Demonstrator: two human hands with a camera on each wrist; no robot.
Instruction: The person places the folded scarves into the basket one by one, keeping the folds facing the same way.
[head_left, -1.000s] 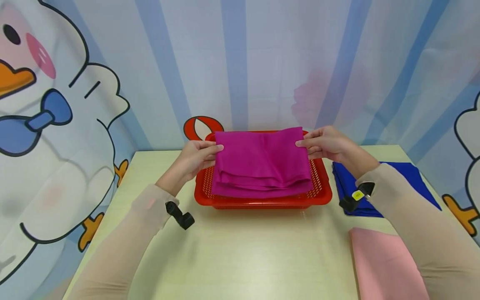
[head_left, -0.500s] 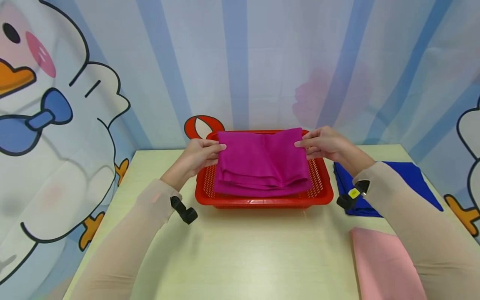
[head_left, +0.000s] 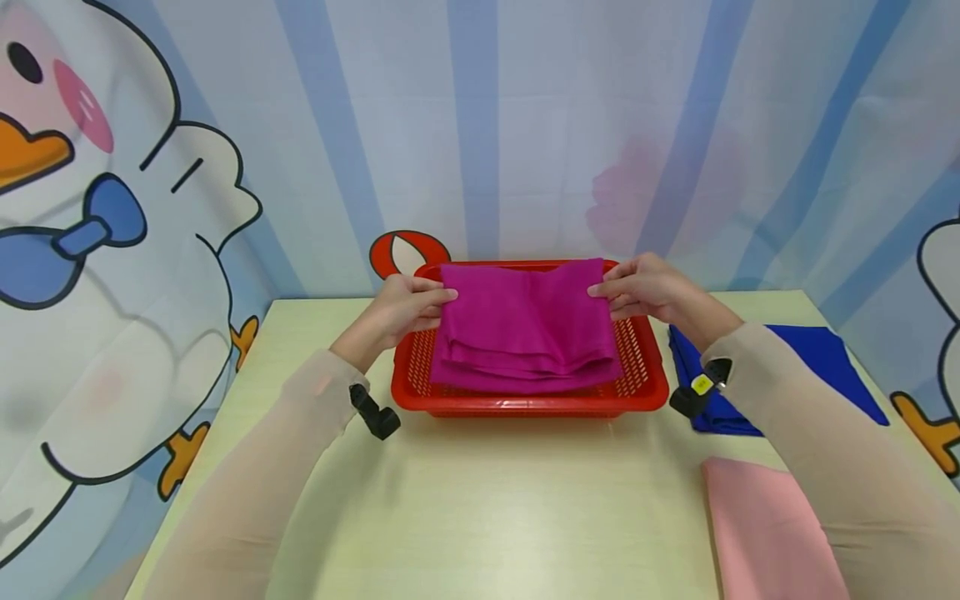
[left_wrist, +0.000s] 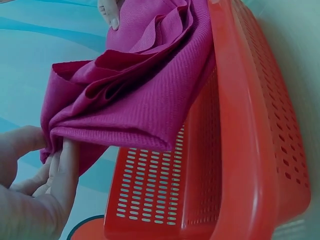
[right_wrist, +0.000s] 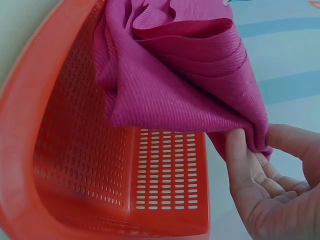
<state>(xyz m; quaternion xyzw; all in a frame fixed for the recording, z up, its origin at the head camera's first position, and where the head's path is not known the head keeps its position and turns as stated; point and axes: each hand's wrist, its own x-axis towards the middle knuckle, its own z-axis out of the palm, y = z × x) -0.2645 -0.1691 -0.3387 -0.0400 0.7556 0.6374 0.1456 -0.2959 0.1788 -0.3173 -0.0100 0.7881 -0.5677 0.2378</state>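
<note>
A folded magenta cloth hangs between both hands over a red perforated plastic basket. My left hand pinches its upper left corner, thumb on the near face. At the upper right corner, my right hand pinches it the same way. The left wrist view shows the layered folds of the cloth sagging inside the basket rim. From the right wrist, the cloth's lower fold sits above the slotted basket wall. Whether it touches the basket floor is hidden.
On the right of the pale table lies a folded blue cloth, partly behind the right forearm. A folded pink cloth is nearer the front. A printed curtain stands right behind the basket.
Both hands have come slightly closer together, the left shifting a little rightward and the right a little leftward. The magenta cloth stays held between them over the basket.
</note>
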